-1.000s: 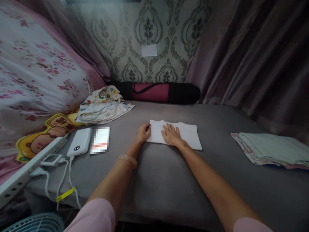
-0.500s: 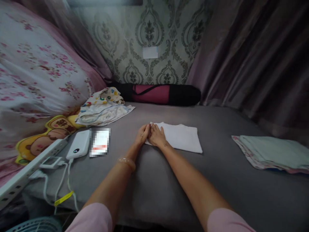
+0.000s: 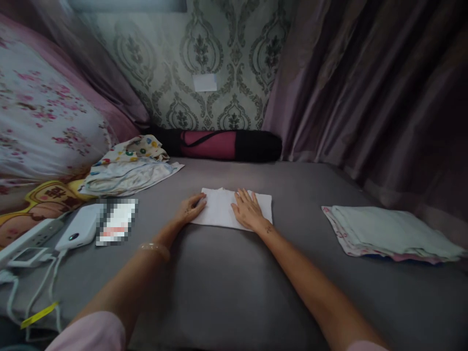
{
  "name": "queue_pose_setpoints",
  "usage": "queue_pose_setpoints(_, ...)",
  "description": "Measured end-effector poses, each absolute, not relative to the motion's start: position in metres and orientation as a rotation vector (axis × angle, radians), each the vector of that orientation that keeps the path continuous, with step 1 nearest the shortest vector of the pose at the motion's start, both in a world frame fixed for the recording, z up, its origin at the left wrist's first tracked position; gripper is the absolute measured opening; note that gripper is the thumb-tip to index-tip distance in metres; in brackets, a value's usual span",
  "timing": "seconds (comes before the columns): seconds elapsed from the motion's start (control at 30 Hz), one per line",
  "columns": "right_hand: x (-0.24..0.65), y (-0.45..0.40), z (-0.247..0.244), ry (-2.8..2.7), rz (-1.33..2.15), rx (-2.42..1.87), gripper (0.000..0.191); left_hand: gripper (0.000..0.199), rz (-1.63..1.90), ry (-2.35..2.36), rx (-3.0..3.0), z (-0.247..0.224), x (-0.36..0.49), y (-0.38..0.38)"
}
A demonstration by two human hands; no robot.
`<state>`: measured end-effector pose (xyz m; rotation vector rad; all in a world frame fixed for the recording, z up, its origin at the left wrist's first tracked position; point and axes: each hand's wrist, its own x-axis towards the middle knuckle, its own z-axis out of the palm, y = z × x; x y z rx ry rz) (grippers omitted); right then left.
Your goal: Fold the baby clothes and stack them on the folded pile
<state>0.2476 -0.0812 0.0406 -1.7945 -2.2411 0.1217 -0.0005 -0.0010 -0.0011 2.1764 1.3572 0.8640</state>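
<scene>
A folded white cloth lies flat on the grey-covered surface in front of me. My right hand rests palm down on its right part, fingers stretched out and a little apart. At the cloth's left edge is my left hand, its fingers extended and touching the border, with the thumb lying along the cloth. A pale bangle circles my left wrist. Neither hand grips anything.
On the right lies a stack of folded pale green cloths. Crumpled patterned clothing sits at the back left, near a white power bank and a power strip with cables. A black and maroon long bag lies along the wall.
My right hand has slid rightward across the white cloth, away from my left hand, which stays at the left edge. The view has turned slightly to the right.
</scene>
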Motion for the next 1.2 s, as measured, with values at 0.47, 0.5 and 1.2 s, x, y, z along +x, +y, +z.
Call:
queue_pose_setpoints(0.47,0.297,-0.103,0.027,-2.039,0.12,-1.962,0.065,0.07,0.786,1.465,2.109,0.011,0.009,-0.013)
queue_pose_setpoints(0.5,0.299,-0.104,0.024,-2.041,0.138,-1.975,0.065,0.071,0.788,1.465,2.102,0.012,0.01,-0.014)
queue_pose_setpoints(1.2,0.301,-0.102,0.018,-2.003,0.171,-1.923,0.064,0.077,0.807,1.496,2.075,0.013,0.012,-0.014)
